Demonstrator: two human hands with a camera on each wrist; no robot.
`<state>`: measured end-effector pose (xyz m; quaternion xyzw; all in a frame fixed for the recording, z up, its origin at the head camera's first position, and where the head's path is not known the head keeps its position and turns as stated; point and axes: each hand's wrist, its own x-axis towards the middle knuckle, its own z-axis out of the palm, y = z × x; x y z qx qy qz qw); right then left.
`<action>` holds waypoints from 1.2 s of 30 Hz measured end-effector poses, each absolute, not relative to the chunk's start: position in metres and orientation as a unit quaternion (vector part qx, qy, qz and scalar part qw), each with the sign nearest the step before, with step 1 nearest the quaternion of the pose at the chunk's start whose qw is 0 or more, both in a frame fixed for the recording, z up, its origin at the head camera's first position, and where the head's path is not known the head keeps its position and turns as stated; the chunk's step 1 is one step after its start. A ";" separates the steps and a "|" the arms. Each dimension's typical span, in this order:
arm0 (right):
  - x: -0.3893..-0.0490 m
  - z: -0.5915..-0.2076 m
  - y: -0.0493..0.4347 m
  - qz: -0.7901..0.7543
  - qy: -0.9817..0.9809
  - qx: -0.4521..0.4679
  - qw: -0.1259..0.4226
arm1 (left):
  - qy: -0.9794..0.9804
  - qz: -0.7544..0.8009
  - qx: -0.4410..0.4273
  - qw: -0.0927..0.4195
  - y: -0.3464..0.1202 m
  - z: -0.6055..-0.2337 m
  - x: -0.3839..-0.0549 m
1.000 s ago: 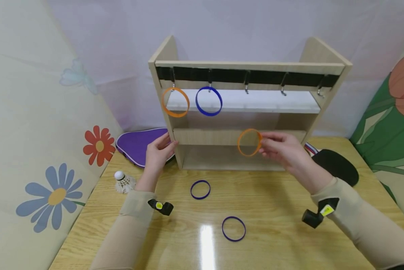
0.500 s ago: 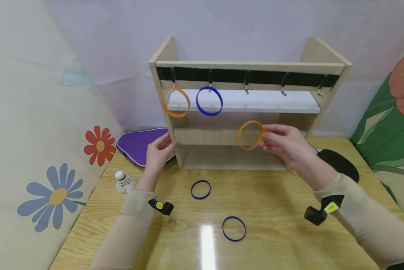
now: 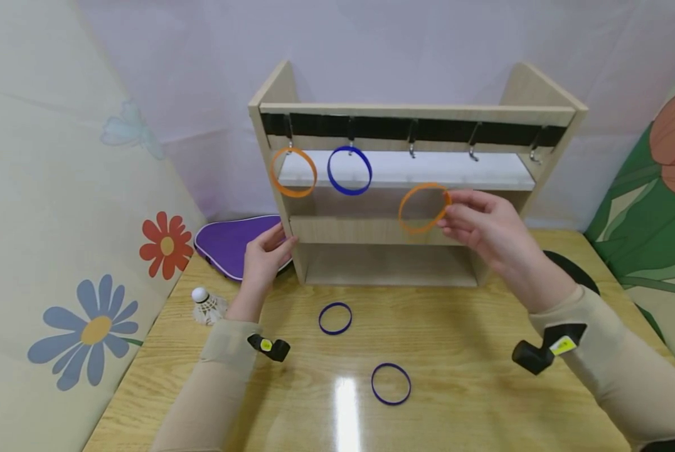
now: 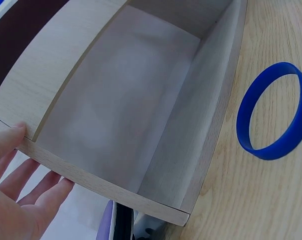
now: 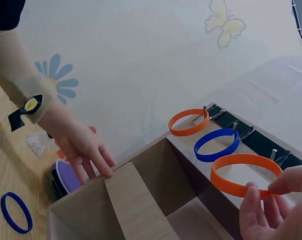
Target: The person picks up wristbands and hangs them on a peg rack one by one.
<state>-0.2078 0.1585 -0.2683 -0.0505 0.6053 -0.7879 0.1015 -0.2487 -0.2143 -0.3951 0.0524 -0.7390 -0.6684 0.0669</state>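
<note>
My right hand (image 3: 487, 232) pinches an orange silicone wristband (image 5: 226, 186) between thumb and fingers. It holds the band in front of the wooden shelf unit (image 3: 349, 230), below the middle hook (image 3: 412, 150). Another orange wristband (image 3: 295, 194) hangs from the leftmost hook, with a blue wristband (image 3: 351, 191) on the hook beside it. At the unit's left side panel is my left hand (image 3: 264, 257), gripping it: thumb on the front edge, fingers along the outer face. Two more blue wristbands lie on the table, one (image 3: 335, 332) close before the unit, one (image 3: 391, 403) nearer me.
Two bare hooks (image 3: 473, 154) sit further right on the black strip (image 3: 445, 130). A purple case (image 3: 230, 245) and a shuttlecock (image 3: 207, 306) lie left of the unit. Behind my right wrist shows a black rounded object (image 3: 571, 269). A cloth wall stands behind.
My right hand has risen and shifted slightly right, carrying the orange wristband up toward the hooks; the band has tilted. My left hand stays at the side panel.
</note>
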 end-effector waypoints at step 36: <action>-0.225 -0.247 0.128 -0.870 0.485 -0.044 0.070 | -0.736 -0.670 0.060 0.071 -0.213 -0.394 -0.249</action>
